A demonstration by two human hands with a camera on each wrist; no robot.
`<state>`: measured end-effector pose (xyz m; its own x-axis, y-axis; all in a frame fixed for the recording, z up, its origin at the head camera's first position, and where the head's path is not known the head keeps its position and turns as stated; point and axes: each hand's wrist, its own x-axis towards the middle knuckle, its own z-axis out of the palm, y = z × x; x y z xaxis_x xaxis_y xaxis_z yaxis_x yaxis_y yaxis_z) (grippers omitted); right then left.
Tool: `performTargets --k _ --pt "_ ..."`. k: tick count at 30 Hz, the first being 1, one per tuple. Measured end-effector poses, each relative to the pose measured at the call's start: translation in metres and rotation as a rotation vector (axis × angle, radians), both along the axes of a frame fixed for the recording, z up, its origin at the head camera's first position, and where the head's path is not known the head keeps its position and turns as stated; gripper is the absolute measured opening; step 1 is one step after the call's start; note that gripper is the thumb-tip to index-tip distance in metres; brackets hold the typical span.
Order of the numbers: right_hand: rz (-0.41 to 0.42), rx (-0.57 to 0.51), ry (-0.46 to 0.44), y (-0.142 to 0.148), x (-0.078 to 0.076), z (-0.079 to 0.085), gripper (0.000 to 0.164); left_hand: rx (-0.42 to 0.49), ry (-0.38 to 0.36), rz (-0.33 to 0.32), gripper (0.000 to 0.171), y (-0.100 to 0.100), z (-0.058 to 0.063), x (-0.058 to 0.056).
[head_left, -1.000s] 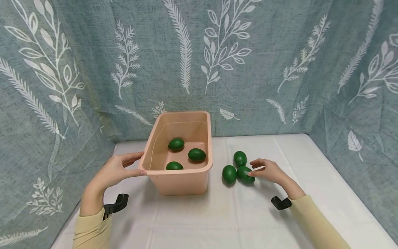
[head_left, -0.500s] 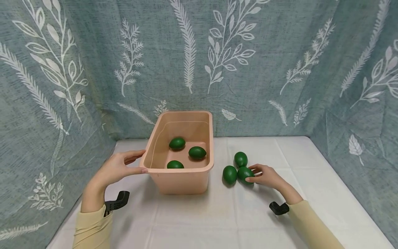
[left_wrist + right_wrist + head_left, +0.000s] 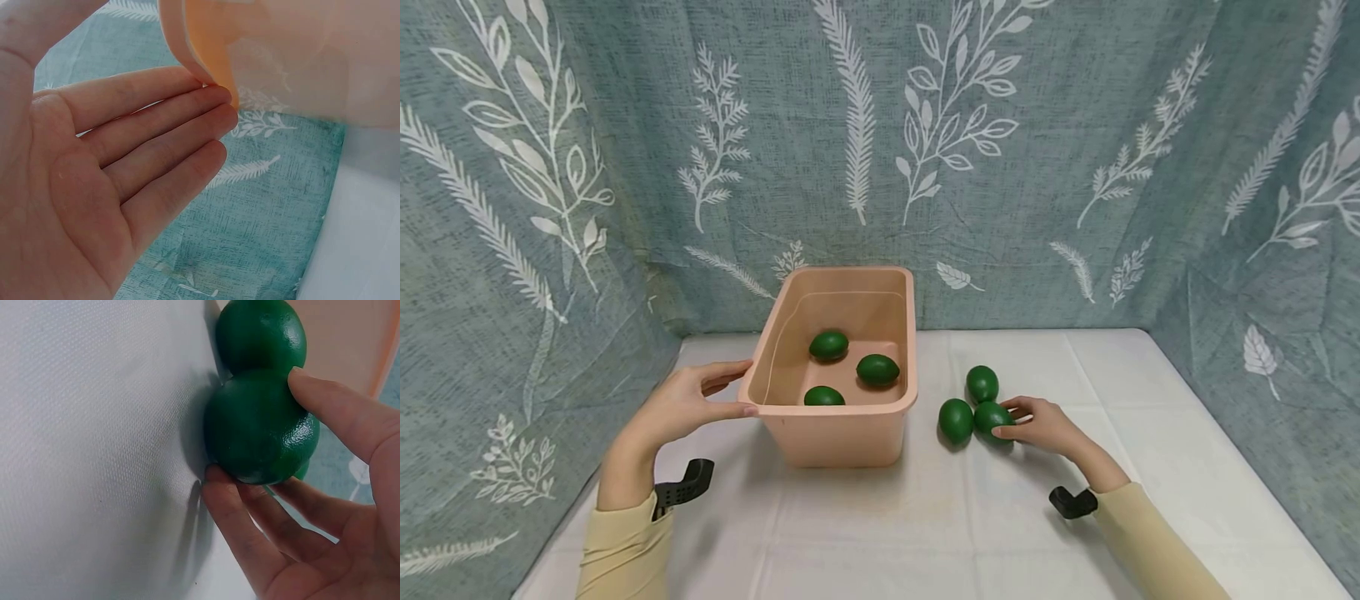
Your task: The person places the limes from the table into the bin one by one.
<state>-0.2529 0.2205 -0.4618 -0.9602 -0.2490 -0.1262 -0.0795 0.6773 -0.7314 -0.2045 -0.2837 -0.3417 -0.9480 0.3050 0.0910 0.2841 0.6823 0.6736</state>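
Note:
In the head view my left hand (image 3: 681,407) touches the near left corner of the peach-coloured plastic bin (image 3: 842,437), its thumb on the front rim and its fingers at the left side. Those fingers (image 3: 169,140) lie straight in the left wrist view, with tips against the rim. My right hand (image 3: 1041,425) holds a glossy green lime (image 3: 992,421) on the table between thumb and fingertips. Against it lie a second lime (image 3: 956,421) to the left and a third lime (image 3: 982,383) behind. Inside the bin are three more limes, one at the right (image 3: 877,370).
A white cloth (image 3: 865,533) covers the table. Green-blue fabric (image 3: 760,192) with white leaf prints hangs at the back and both sides. Each wrist wears a black camera mount, the left mount (image 3: 685,483) near the bin's front.
My right hand has come down onto the nearest right lime, its thumb and fingers settling round it. The left hand stays at the bin's corner. The head view has shifted slightly.

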Motion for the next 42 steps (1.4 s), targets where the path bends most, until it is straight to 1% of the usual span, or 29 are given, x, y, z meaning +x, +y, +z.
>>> performTargets --k 10,15,18,24,29,35,42 --pt "-0.003 0.029 0.013 0.0 0.002 0.002 0.063 -0.002 -0.01 0.006 0.074 0.0 0.001 0.0" --pt "0.006 0.035 0.025 0.003 0.004 0.01 0.063 -0.002 -0.012 0.0 0.073 0.001 0.001 0.001" --pt "0.017 0.029 0.033 0.005 0.005 0.018 0.064 -0.001 -0.011 -0.004 0.073 0.001 0.002 0.002" --pt "0.033 0.019 0.064 0.007 0.0 0.039 0.065 -0.004 -0.007 -0.009 0.073 0.001 0.003 0.001" --pt "0.059 0.031 0.105 0.005 -0.006 0.06 0.065 -0.003 -0.009 -0.014 0.073 0.0 0.003 0.002" --pt "0.085 0.055 0.148 -0.004 -0.015 0.09 0.064 -0.006 -0.006 -0.01 0.072 0.0 0.002 0.001" --pt "0.126 0.083 0.16 -0.02 -0.028 0.123 0.065 -0.001 -0.013 -0.008 0.072 0.0 0.002 0.0"
